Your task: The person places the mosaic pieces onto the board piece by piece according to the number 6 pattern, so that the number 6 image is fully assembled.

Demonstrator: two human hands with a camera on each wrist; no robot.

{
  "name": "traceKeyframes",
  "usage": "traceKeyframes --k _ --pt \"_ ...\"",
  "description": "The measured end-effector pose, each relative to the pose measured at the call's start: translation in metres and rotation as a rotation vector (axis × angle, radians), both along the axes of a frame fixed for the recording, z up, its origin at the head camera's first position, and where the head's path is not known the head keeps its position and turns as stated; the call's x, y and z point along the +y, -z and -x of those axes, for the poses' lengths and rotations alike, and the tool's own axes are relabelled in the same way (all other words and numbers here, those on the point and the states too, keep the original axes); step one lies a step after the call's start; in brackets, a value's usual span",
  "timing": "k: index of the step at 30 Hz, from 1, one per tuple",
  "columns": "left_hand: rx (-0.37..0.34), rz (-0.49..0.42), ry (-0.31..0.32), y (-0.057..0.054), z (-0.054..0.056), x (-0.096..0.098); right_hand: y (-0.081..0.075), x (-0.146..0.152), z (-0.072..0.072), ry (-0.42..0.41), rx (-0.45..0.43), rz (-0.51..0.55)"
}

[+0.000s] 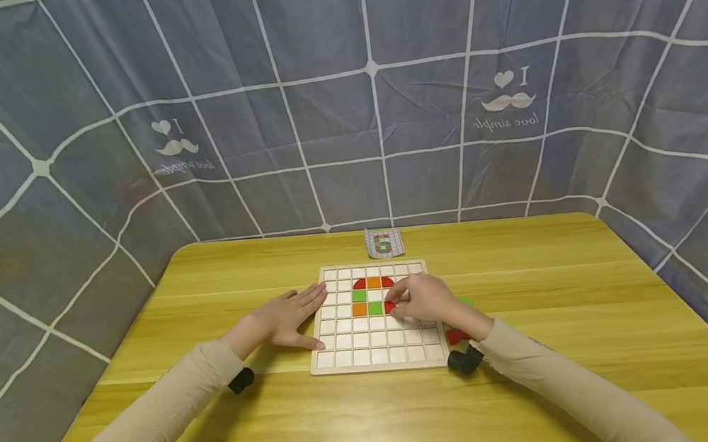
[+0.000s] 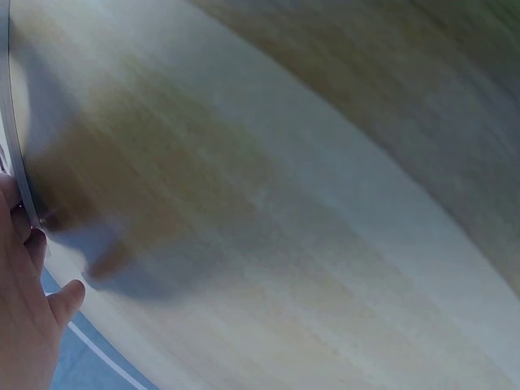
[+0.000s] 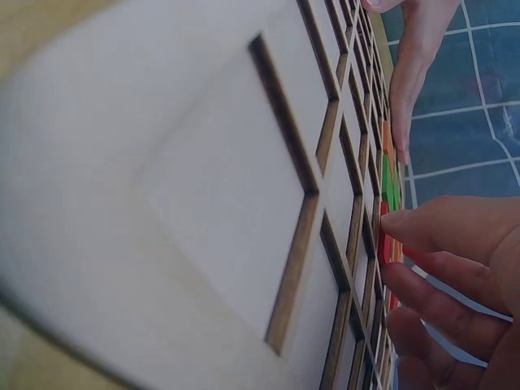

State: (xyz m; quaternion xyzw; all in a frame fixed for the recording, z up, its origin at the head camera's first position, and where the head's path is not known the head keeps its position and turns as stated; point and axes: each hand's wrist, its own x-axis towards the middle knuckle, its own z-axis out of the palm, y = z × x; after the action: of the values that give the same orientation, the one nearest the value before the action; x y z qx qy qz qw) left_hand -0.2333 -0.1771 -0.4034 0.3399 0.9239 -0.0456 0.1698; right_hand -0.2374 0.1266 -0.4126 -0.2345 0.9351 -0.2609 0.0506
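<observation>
A light wooden grid board lies on the table. On it sit two red curved pieces with an orange square between them, a green square, another orange square and another green square. My right hand pinches a red piece between thumb and fingers at the cell right of the lower green square; the right wrist view shows the red piece by the thumb tip. Spread across the board's left edge, my left hand rests with straight fingers. In the left wrist view only part of the left hand shows.
A small printed card with a coloured grid pattern lies behind the board. Right of the board, red pieces and a green piece lie partly hidden under my right forearm. A grey curtain hangs behind the wooden table.
</observation>
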Motion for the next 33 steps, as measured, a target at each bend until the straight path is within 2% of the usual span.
traceKeyframes --k 14,26,33 --pt "-0.007 -0.006 -0.005 0.0 0.0 0.0 -0.005 0.03 -0.003 0.033 -0.008 0.09" --pt "0.002 -0.006 -0.001 -0.001 0.0 0.001 -0.008 0.07 -0.005 0.09 0.042 0.077" --pt "-0.005 -0.012 -0.013 0.0 -0.001 0.0 -0.007 0.091 -0.009 0.092 0.094 0.057"
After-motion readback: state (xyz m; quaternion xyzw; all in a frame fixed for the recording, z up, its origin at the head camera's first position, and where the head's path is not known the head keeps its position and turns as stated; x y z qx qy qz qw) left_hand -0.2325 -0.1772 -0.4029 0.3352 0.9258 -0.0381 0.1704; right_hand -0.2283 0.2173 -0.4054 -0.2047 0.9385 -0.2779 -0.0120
